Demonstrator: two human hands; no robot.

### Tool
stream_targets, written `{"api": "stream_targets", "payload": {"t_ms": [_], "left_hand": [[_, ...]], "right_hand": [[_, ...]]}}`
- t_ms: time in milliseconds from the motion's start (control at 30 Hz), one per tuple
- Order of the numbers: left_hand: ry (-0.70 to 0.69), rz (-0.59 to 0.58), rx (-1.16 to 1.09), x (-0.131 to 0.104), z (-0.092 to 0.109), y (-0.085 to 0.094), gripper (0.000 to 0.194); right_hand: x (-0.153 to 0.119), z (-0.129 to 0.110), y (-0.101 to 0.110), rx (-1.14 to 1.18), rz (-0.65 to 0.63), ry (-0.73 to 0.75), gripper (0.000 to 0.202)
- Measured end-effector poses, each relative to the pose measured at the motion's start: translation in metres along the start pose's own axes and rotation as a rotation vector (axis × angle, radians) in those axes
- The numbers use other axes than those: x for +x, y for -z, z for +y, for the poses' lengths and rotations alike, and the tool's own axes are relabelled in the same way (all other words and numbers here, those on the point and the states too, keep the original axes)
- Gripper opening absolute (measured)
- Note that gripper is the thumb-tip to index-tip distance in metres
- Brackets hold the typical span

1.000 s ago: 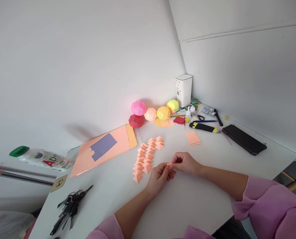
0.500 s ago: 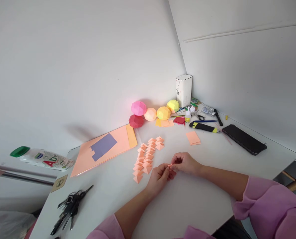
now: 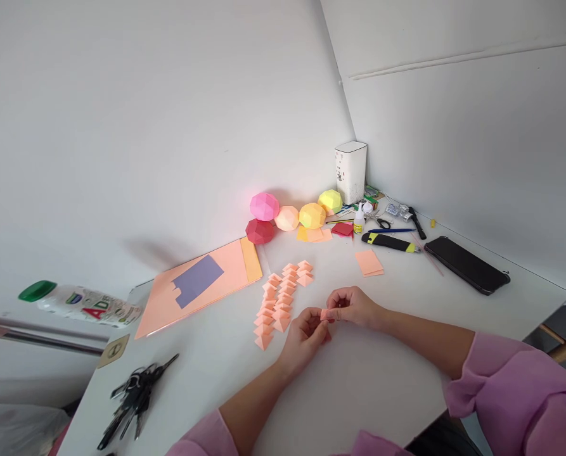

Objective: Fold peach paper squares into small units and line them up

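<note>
Between my two hands is a small folded piece of peach paper (image 3: 325, 314), just above the table. My right hand (image 3: 356, 308) pinches it between thumb and fingers. On its near left side, my left hand (image 3: 305, 335) has its fingers curled at the paper's edge, closed on it too; the exact grip of its fingertips is partly hidden. To the left of my hands stand rows of folded peach paper pieces (image 3: 283, 304) with pointed tops. A few flat peach paper slips (image 3: 369, 263) lie beyond my right hand.
Faceted paper balls (image 3: 264, 206) line the wall. Peach sheets (image 3: 156, 310) carry a purple paper (image 3: 198, 280). Keys (image 3: 137, 396) and a bottle (image 3: 87, 304) are at left. A cutter (image 3: 391, 242), glue bottle (image 3: 359, 219), phone case (image 3: 467, 265) and white container (image 3: 351, 172) are at right.
My left thumb has shifted down and away from the paper's top, so more of the folded piece shows. My right hand has moved only slightly.
</note>
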State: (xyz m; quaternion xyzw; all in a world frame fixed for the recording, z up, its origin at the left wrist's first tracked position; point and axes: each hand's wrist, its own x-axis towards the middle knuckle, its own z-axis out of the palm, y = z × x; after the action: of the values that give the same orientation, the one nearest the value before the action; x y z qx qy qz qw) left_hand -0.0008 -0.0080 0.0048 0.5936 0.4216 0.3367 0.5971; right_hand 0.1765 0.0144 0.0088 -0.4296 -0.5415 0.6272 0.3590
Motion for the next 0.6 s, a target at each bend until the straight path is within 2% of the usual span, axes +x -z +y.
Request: {"api": "stream_targets", "payload": {"t_ms": [267, 600], "left_hand": [[0.003, -0.020, -0.032, 0.0005, -0.0041, -0.0007, 0.030], [0.031, -0.034, 0.071, 0.0002, 0.0022, -0.0009, 0.032]], "right_hand": [[-0.0001, 0.0023, 0.0008, -0.002, -0.039, -0.018, 0.031], [-0.0003, 0.0022, -0.0003, -0.022, -0.033, -0.035, 0.032]]}}
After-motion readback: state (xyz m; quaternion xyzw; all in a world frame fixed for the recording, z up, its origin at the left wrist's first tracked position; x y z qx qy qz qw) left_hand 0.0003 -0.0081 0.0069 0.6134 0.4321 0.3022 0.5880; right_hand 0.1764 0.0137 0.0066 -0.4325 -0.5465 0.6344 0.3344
